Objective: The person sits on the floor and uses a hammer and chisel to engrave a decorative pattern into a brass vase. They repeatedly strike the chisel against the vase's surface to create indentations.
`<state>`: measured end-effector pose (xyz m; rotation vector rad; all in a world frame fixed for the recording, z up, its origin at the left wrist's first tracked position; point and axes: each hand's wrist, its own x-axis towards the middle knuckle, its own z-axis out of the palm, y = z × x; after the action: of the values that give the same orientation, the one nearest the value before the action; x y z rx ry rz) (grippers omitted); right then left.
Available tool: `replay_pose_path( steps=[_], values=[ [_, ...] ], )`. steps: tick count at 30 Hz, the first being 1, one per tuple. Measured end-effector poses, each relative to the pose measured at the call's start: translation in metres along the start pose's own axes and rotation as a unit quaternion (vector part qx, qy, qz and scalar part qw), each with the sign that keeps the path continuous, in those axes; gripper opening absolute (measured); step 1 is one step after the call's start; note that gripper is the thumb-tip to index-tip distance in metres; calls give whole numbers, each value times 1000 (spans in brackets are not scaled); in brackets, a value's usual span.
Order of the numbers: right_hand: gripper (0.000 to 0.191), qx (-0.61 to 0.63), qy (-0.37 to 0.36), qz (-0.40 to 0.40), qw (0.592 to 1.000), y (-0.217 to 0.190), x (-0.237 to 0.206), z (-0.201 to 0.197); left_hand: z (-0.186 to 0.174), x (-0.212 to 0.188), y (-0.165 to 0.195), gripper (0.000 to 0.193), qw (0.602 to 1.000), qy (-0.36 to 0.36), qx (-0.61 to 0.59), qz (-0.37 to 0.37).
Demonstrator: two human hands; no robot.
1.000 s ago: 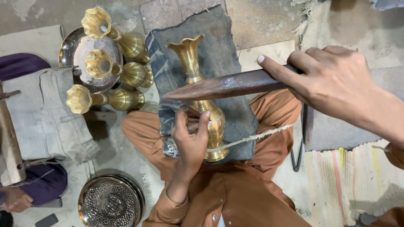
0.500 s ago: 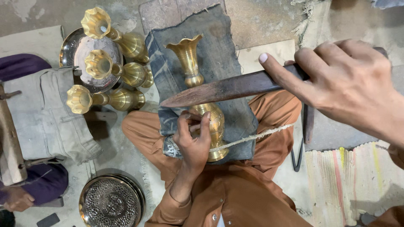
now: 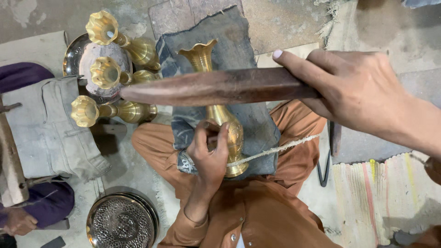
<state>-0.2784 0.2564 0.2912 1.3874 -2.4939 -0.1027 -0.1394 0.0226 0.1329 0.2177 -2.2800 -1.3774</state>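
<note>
Soft even light, faint shadows, brass glints, near hand (image 3: 363,92) blurred

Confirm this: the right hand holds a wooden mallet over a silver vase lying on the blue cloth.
Not quite: the vase is brass-coloured, not silver. The head view shows the right hand holding the wooden mallet over it on the blue cloth.
</note>
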Motion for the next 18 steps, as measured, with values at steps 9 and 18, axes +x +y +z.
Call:
replay_pose_path(
  steps=[9,18],
  values=[
    [67,-47,-45,2,998,2,-11,18,-4,10,1,23,995,-77,-20,-52],
    [72,-18,-48,0,999,2,-14,22,-5,3,9,24,999,-25,25,30]
  ],
)
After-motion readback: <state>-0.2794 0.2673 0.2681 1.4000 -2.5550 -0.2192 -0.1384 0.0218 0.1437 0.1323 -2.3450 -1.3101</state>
